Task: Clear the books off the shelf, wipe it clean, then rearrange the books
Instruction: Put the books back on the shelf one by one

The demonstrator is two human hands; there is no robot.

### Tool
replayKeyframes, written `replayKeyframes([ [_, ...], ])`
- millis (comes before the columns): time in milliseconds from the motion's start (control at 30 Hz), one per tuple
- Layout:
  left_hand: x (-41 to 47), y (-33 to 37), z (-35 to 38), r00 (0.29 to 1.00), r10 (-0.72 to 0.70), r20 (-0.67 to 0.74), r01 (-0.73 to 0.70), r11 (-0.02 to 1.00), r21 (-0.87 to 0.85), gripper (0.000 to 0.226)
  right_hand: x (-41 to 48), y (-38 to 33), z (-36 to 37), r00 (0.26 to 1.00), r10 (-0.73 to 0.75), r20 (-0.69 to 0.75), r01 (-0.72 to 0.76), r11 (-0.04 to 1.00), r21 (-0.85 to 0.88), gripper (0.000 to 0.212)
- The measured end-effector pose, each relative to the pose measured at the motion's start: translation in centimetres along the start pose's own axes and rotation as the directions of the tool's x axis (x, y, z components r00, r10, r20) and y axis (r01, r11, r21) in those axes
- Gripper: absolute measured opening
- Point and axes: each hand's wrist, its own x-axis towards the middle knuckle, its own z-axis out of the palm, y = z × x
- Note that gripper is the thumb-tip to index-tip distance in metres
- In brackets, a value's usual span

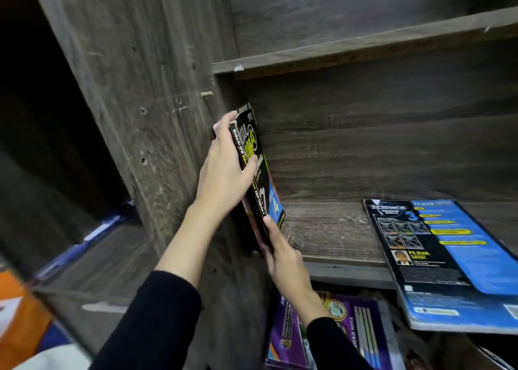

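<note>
Black sleeves up front, both hands on the book: left hand wraps its upper spine, right hand pinches the bottom corner. It stands at the shelf's left end, by the side panel. Long axis near upright, spine towards us, cover facing right. Best to seat its foot flat before releasing.

Matt rough wood shelf, glossy paper books.
</note>
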Motion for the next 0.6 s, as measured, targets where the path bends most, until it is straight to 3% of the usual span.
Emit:
replayKeyframes([
  [67,0.0,0.1,0.1,1.000,-0.017,0.014,0.016,1.000,0.019,0.070,0.2,0.1,0.3,0.995,0.008,0.098,-0.007,1.000,-0.011,0.094],
  [167,0.1,-0.1,0.0,0.998,-0.036,0.055,0.035,0.999,0.030,0.076,0.1,0.7,-0.2,0.944,0.053,0.326,-0.049,0.999,-0.020,0.106],
  [300,0.6,-0.1,-0.5,0.985,-0.096,0.146,0.095,0.995,0.017,0.094,-0.6,2.6,-1.6,0.839,0.257,0.480,-0.339,0.936,0.091,0.109],
  [400,0.8,-0.1,-0.8,0.967,-0.143,0.212,0.141,0.990,0.026,0.103,-0.6,3.3,-1.7,0.804,0.342,0.487,-0.394,0.919,0.006,0.096],
  [600,0.6,0.1,-0.3,0.975,-0.170,0.146,0.150,0.979,0.136,0.108,-0.8,2.5,-0.3,0.850,0.427,0.309,-0.414,0.904,-0.109,0.070],
])
